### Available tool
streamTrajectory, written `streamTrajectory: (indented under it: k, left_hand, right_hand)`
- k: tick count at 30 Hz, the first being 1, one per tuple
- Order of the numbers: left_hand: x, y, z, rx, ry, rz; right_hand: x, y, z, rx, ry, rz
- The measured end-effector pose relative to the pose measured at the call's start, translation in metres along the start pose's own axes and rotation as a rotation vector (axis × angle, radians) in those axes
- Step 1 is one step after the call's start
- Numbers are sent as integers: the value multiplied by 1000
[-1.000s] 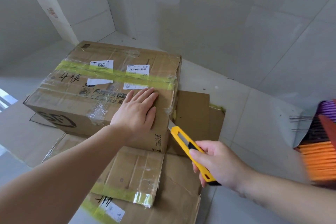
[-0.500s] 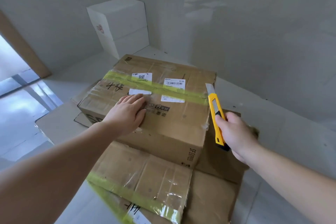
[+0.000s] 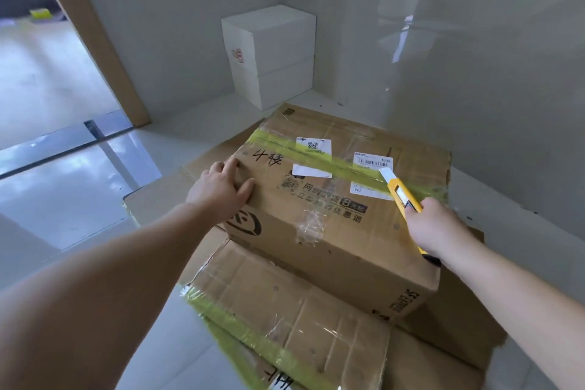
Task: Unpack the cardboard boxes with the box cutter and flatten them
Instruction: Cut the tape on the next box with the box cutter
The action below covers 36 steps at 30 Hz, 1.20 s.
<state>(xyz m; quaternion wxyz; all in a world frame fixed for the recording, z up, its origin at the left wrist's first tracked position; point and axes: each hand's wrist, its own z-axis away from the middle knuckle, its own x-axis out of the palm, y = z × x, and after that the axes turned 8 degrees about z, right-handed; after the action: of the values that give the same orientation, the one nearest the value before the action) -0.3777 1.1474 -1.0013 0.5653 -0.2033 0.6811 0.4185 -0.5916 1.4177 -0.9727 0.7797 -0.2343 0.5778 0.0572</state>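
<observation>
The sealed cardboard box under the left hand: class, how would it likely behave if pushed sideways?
The sealed cardboard box looks broad and low, so it would probably slide, not tip. It rests on flattened cardboard with glossy tape, likely slippery. Its weight cannot be judged.

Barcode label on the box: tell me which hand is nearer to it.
Right. The right hand holds the cutter beside the barcode label; the left hand presses the box's far corner.

Right hand point(image 3: 435, 226) brought cutter point(image 3: 401, 191) from box point(image 3: 332, 215) side onto top, blade at green tape point(image 3: 342, 165); left hand point(image 3: 221, 190) slid to left corner
</observation>
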Motion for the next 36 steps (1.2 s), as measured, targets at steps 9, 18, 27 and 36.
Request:
streamTrajectory:
  k: [9, 18, 27, 36]
  left_hand:
    - [2, -1, 71, 66, 128, -291]
    - [-35, 0, 22, 183, 187, -368]
    - [-8, 55, -111, 314, 26, -219]
    - [11, 60, -161, 300, -92, -208]
  right_hand:
    - [-21, -24, -80, -75, 133, 180]
    - [-8, -25, -48, -282, 288, 347]
    - [5, 25, 31, -140, 219, 548]
    - [29, -9, 46, -176, 189, 498]
